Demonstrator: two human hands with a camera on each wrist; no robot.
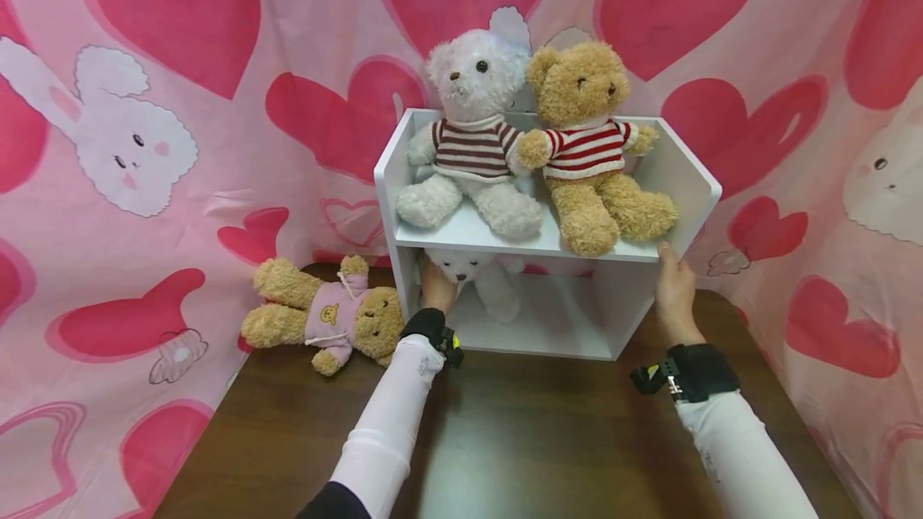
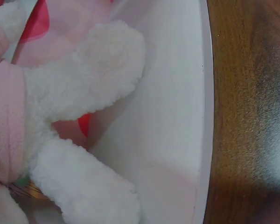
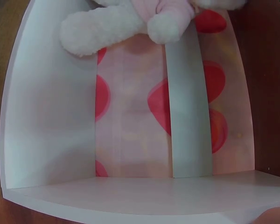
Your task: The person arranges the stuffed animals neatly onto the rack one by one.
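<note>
Fingers of the left hand (image 1: pixel 438 287) appear to grasp the side of a small white bear (image 1: pixel 496 288) in the lower compartment of the white shelf (image 1: pixel 681 170); their tips are hidden behind it. Fingers of the right hand (image 1: pixel 676 295) grip the front edge of the opposite side panel, apparently to steady it. Principal hazard: the bear's head lies close under the upper board (image 1: pixel 490 244) above the left fingers, so lifting there could catch it and tilt the bear. Secondly, gaps show beside the slat (image 3: pixel 190 107) behind the bear, beyond the fingers; a hard push could work a limb through. Thirdly, should the right fingers slacken while the left push, the shelf could slide on the tabletop (image 1: pixel 519 423) or rock, and the brown-striped bear (image 1: pixel 472 150) and red-striped bear (image 1: pixel 586 154), seated above both hands, might topple. Lastly, the bear in the pink top (image 1: pixel 335 313) lies just left of the left wrist; a wide withdrawal could knock it. Contact between the white bear's feet and the compartment floor could not be confirmed.
</note>
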